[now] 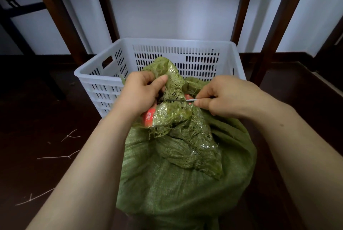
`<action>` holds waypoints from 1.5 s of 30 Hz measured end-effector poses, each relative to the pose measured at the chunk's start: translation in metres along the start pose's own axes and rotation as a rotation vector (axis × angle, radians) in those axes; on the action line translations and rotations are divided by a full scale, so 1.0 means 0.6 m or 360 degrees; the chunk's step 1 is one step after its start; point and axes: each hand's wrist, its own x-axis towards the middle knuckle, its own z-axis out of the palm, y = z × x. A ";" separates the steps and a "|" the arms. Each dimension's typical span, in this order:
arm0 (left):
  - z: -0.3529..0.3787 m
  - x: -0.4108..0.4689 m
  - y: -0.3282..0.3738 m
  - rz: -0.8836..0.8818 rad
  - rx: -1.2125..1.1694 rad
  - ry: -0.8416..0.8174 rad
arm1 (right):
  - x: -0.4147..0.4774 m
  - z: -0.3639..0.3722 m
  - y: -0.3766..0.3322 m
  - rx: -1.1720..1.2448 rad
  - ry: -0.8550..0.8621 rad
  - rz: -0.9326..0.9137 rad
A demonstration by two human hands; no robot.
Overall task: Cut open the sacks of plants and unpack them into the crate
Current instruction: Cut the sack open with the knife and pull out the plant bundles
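Knife at sack neck, crate behind

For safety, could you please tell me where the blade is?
In the head view, the blade sits centre frame, pinched by the right hand, its tip in the torn neck of the green sack beside the left hand.

Frayed woven sack, slotted glossy plastic crate

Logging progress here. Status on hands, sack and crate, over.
Left hand grips green sack by its neck. Right hand pinches blade, cutting at taped neck. White crate behind sack, no plants visible inside. Nothing in the way.
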 end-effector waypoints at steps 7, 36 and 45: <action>0.010 -0.002 -0.003 0.0396 0.0645 0.0216 | -0.003 0.002 -0.028 -0.0293 0.0056 0.0010; -0.017 0.003 -0.035 0.0434 0.0573 0.0386 | -0.014 0.013 -0.059 -0.0391 -0.0182 0.0033; -0.015 -0.002 -0.036 0.0244 0.0177 0.0111 | 0.000 0.017 0.084 0.1651 -0.0455 0.0450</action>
